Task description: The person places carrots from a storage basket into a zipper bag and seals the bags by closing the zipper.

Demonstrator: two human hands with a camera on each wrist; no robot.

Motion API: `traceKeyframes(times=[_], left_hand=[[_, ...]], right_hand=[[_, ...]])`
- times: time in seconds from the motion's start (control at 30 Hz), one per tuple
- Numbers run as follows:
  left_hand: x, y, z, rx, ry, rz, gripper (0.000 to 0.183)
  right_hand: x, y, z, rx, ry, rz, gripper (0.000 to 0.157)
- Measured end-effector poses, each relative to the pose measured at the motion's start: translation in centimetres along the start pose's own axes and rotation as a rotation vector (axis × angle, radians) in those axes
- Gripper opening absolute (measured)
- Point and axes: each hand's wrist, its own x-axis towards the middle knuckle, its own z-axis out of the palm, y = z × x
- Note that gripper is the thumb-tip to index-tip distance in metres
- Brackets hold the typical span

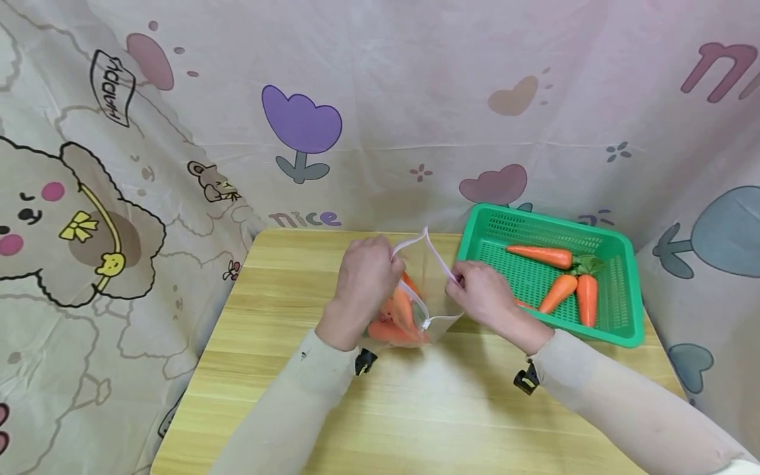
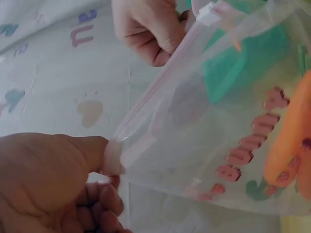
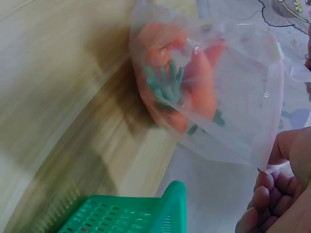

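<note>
A clear zip bag [image 2: 175, 160] with pink "Bunny" lettering and a white slider hangs between both hands, its mouth spread apart. Inside it lie several orange carrots [image 3: 201, 87] with green tops. My left hand [image 1: 367, 280] pinches the left edge of the bag's rim between thumb and finger, as the left wrist view shows. At the opposite edge, my right hand [image 1: 483, 293] pinches the rim in the same way, close to the green basket [image 1: 634, 290]. In that basket more carrots [image 1: 586, 300] lie toward its right side.
The basket stands at the back right of the wooden table [image 1: 285, 284], near the printed curtain [image 1: 380, 132] behind. Another printed curtain hangs at the left. A small black device [image 1: 526, 379] is strapped at the right wrist, with a similar one at the left.
</note>
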Motion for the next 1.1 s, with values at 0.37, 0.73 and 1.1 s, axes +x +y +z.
traceKeyframes(times=[0.37,0.73,1.1], left_hand=[[-0.7,0.5,0.4,0.307,0.077,0.155,0.022],[-0.8,0.0,0.3,0.249,0.121,0.163,0.018],[-0.7,0.1,0.2,0.183,0.021,0.101,0.021]], right_hand=[[-0.4,0.2,0.3,-0.017,0.029,-0.027,0.014],[-0.4,0.7,0.5,-0.035,0.01,-0.025,0.01],[-0.6,2.7,-1.5,-0.053,-0.009,-0.073,0.013]])
